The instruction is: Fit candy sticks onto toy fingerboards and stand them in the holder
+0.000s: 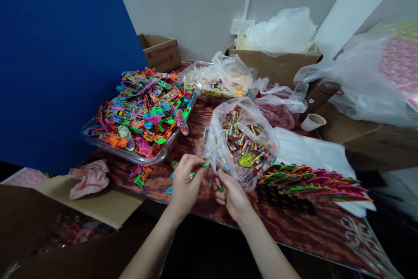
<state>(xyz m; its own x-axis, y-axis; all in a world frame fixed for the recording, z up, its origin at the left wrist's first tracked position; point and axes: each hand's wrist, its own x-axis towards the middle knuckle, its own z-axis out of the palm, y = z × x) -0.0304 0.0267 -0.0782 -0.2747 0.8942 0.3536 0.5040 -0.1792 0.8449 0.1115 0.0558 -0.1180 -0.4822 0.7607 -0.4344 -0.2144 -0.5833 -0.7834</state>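
Observation:
In front of the table edge, my left hand (187, 182) is pinched on a small green plastic piece (206, 163), most of it covered by my fingers. My right hand (232, 196) is closed around a small colourful printed stick (219, 185), its lower end showing below the thumb. Just beyond my hands lies an open clear plastic bag (214, 131) full of similar short printed sticks (241, 142). Beside my left hand are a few loose blue and green pieces (169, 189), partly hidden.
A clear tray (153, 157) is heaped with bright skateboard-shaped toy pieces (153, 100). Rows of similar pieces (313, 181) stand in a black rack (284, 200) at right. A paper cup (312, 122), a brown bottle (321, 96), bags and cartons line the back. A pink cloth (89, 179) lies left.

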